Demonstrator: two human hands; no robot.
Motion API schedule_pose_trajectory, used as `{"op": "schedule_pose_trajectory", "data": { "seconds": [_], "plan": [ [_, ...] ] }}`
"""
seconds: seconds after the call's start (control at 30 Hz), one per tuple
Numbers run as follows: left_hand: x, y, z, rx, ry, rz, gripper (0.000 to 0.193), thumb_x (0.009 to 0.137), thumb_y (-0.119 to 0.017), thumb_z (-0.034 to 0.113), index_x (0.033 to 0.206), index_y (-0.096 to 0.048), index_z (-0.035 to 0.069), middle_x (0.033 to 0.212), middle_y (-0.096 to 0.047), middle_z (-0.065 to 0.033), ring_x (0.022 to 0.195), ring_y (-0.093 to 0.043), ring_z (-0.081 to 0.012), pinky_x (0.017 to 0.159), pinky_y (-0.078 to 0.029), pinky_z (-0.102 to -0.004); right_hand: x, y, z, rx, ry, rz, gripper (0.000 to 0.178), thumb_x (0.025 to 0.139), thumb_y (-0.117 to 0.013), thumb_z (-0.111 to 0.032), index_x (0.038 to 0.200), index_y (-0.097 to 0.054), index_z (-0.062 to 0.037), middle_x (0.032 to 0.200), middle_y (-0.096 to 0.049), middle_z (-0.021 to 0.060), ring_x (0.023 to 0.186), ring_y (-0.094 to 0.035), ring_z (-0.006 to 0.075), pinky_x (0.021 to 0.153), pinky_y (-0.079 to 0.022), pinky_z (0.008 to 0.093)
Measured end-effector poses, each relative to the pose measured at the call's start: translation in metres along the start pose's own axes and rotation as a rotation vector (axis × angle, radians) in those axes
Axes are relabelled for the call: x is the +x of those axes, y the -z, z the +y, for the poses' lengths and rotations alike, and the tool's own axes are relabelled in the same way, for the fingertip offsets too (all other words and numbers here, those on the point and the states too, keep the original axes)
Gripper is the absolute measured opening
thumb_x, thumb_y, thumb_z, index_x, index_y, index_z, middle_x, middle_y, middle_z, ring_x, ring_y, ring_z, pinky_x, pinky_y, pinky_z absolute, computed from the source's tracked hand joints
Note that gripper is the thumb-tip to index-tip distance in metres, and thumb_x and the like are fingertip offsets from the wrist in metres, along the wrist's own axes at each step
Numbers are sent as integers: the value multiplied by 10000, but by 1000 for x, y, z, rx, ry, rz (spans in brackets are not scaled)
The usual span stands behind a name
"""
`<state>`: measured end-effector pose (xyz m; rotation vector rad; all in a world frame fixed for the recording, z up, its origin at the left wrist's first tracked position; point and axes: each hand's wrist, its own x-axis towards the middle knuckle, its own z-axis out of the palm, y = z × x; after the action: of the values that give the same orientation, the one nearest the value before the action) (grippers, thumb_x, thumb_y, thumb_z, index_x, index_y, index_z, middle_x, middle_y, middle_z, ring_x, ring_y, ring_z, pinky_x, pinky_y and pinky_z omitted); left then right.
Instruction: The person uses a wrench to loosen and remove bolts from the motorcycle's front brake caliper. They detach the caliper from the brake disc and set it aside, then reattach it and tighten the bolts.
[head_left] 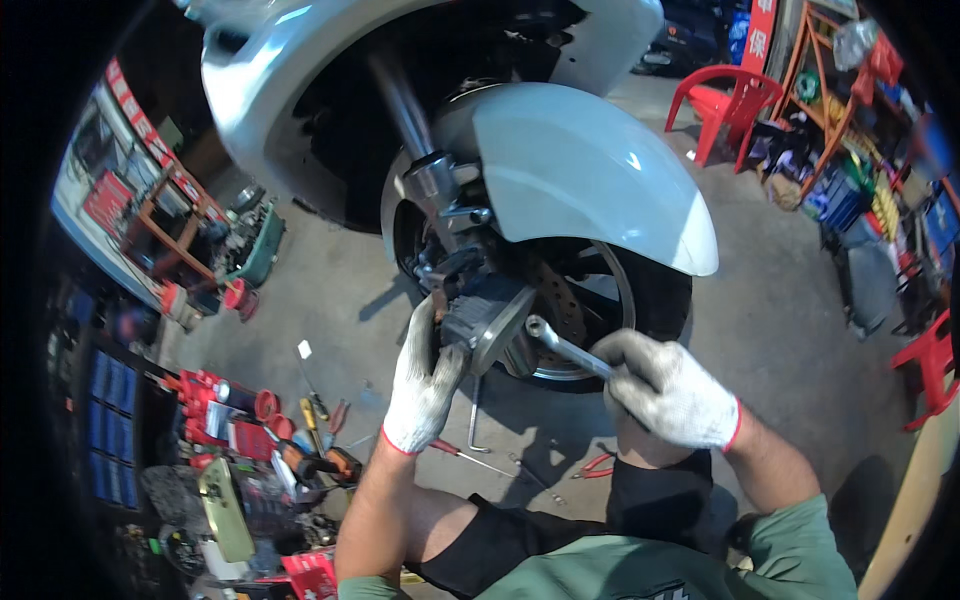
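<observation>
My left hand (425,392), in a white knit glove, grips a dark ribbed round part (470,312) with a pale metal disc on one face. Its fingertips partly hide behind that part. My right hand (672,392), gloved too, is closed round a chrome wrench (575,352). The wrench's round socket-like end points left, close to the disc; whether they touch I cannot tell. Just beyond stands a scooter's front wheel (655,305) with a drilled brake disc (562,305), under a pale blue-white mudguard (590,165). A silver fork leg (432,182) rises beside it.
On the floor lie a screwdriver (475,457), an L-shaped rod (476,420) and red-handled pliers (597,466). Left are a cordless drill (305,458) and a red toolbox (205,395). A red plastic chair (722,108) and a crowded orange rack (822,100) stand at the far right.
</observation>
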<state>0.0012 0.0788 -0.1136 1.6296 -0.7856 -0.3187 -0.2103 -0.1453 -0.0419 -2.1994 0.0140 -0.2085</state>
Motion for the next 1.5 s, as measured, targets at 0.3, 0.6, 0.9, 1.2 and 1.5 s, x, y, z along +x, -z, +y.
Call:
{"op": "schedule_pose_trajectory", "data": {
  "seconds": [0.3,0.6,0.9,1.2,1.5],
  "plan": [
    [-16,-45,23,-93,48,182,1027,830,-794,529,1546,-238,46,1383,-511,-184,1198,-596,-313,780,-602,-412,-63,-81,78,359,-12,11,309,915,-597,-102,1202,-581,11,711,-652,215,624,-670,391,577,-543,459],
    [-15,-60,7,-209,24,331,953,809,-817,525,1502,-314,106,1359,-515,-115,1217,-555,-292,874,-547,-401,-69,-72,92,353,192,-60,247,953,-602,-181,1152,-581,-37,637,-655,178,590,-677,388,520,-540,475],
    [-16,-73,-3,-165,-85,419,679,879,-725,556,1343,-537,99,1335,-600,-118,1214,-583,-285,879,-548,-455,-73,-64,103,381,283,-165,350,913,-631,-179,1201,-577,13,741,-675,231,574,-681,386,508,-552,460],
    [-18,-54,25,-112,118,348,760,904,-640,615,1390,-526,42,1379,-599,-155,1278,-575,-340,1004,-512,-524,-74,-65,106,395,385,-54,241,903,-618,-76,1123,-644,18,1086,-658,134,628,-694,287,533,-555,383],
    [8,-118,39,-424,118,582,676,953,-519,640,1313,-566,70,1118,-679,-104,882,-666,-264,683,-554,-426,-74,-59,103,561,229,-133,230,914,-618,-50,1143,-620,-25,824,-704,118,633,-704,281,564,-553,389]
  ]
}}
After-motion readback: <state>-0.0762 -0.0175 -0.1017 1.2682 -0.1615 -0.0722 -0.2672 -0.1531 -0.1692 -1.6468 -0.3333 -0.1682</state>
